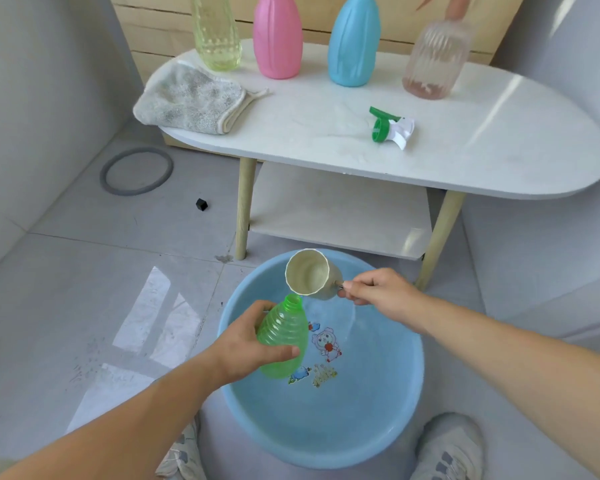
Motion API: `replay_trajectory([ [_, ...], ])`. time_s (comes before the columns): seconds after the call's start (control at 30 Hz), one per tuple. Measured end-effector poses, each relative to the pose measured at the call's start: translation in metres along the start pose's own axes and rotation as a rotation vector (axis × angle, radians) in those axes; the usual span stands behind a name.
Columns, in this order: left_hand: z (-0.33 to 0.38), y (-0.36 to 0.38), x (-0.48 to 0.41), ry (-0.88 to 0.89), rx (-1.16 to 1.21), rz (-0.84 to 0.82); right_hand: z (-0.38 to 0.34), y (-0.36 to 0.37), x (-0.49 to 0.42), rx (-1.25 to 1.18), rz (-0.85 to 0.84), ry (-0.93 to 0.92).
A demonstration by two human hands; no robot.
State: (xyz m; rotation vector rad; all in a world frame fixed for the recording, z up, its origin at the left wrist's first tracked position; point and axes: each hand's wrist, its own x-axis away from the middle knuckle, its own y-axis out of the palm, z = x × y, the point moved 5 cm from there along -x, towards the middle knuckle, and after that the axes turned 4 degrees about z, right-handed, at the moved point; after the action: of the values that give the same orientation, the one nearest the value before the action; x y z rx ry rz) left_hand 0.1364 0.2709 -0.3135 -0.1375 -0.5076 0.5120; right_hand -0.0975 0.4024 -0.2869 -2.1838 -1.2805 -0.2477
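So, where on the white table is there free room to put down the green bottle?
Two bare patches on the table: the front middle, between the cloth and the spray head, and the whole right end, beyond the spray head and the ribbed pink bottle. The back edge is crowded with four bottles; the cloth covers the left end.

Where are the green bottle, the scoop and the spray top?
green bottle (284, 329), head view, on its ribbed body.
scoop (307, 271), head view, inside its cup.
spray top (400, 128), head view, on its white body.
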Motion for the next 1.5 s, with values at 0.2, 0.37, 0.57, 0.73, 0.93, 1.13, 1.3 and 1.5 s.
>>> replay_trajectory([
  [0.2, 0.041, 0.0, 0.002, 0.077, 0.052, 0.016, -0.063, -0.044, 0.048, 0.075, 0.081, -0.121],
  [0.37, 0.073, 0.003, 0.008, 0.151, 0.095, 0.004, -0.109, -0.062, 0.091, 0.227, 0.17, -0.24],
  [0.57, 0.088, 0.005, 0.011, 0.189, 0.106, -0.003, -0.131, -0.071, 0.115, 0.232, 0.234, -0.354],
  [0.73, 0.088, 0.004, 0.01, 0.185, 0.116, 0.003, -0.135, -0.076, 0.118, 0.229, 0.274, -0.398],
  [0.93, 0.09, 0.005, 0.008, 0.18, 0.117, 0.012, -0.138, -0.077, 0.119, 0.289, 0.28, -0.43],
  [1.13, 0.091, 0.007, 0.006, 0.176, 0.124, 0.007, -0.138, -0.077, 0.117, 0.381, 0.336, -0.44],
  [1.3, 0.089, 0.008, 0.004, 0.177, 0.107, 0.011, -0.14, -0.077, 0.118, 0.412, 0.339, -0.49],
  [1.5, 0.088, 0.008, 0.003, 0.168, 0.102, 0.017, -0.143, -0.077, 0.119, 0.436, 0.356, -0.531],
])
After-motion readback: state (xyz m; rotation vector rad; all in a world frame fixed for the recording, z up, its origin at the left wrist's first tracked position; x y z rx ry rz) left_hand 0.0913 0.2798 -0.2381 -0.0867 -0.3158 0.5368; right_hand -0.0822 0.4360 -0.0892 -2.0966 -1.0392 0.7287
